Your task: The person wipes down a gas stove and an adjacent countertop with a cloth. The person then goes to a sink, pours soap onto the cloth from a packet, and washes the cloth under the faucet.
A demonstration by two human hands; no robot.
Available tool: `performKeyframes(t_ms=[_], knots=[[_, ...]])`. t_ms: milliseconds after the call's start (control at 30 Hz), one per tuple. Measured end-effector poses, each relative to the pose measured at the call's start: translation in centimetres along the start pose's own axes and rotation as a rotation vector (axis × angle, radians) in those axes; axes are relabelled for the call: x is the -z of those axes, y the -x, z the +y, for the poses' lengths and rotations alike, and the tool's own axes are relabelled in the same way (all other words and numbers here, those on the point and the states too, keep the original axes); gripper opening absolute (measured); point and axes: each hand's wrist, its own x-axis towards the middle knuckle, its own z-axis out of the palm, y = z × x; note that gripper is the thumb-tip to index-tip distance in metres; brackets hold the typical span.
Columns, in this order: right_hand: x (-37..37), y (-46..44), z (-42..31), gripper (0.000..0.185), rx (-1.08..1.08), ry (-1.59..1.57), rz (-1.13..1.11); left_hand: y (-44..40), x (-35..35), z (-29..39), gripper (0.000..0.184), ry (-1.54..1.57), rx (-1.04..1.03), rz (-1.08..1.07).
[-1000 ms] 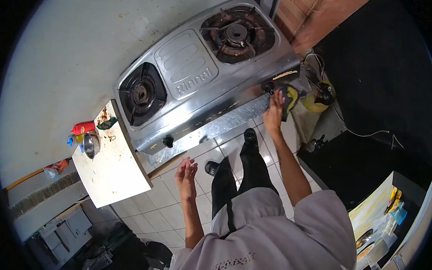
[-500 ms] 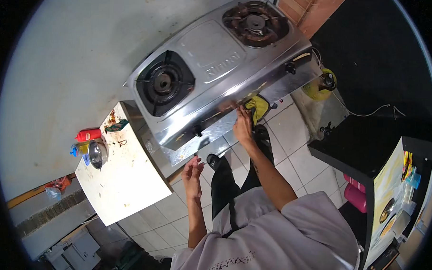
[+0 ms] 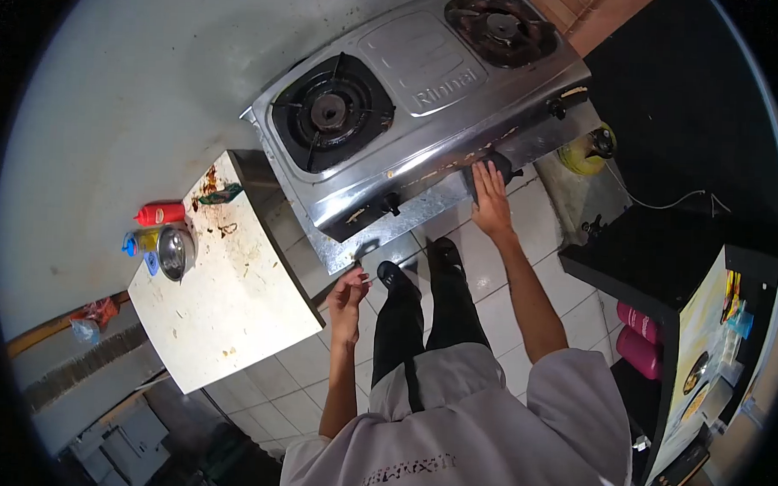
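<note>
A steel two-burner stove fills the upper middle of the head view. My right hand presses a dark cloth against the stove's front panel, between its two knobs; the yellow side of the cloth does not show. My left hand hangs near the stove's lower left corner, fingers curled and partly spread, with nothing visible in it. The left knob is above and to the right of it.
A stained white table at left bears a red bottle, a metal bowl and a green item. A yellow-green gas cylinder stands right of the stove. At right are a black counter and pink containers.
My right hand moved from the right knob leftward along the front panel, then slightly right again, with the cloth. The view has shifted. My left hand stays low by the stove.
</note>
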Motion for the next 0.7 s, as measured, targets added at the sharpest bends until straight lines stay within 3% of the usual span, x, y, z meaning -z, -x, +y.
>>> performKeyframes(t_ms=[133, 300, 433, 700], knots=[[-0.2, -1.1, 4.2, 0.082, -0.048, 0.214, 0.049, 0.6, -1.5, -0.6, 0.023, -0.038, -0.052, -0.003], [1.4, -2.3, 8.1, 0.079, 0.036, 0.214, -0.013, 1.4, -3.2, -0.8, 0.032, -0.053, -0.01, 0.109], [0.7, -1.7, 6.6, 0.079, 0.005, 0.087, 0.049, 2.0, -3.7, -1.8, 0.034, 0.013, 0.002, 0.186], [-1.6, -0.7, 2.4, 0.078, -0.1, 0.22, 0.041, 2.3, -1.0, -2.6, 0.032, 0.006, 0.002, 0.191]])
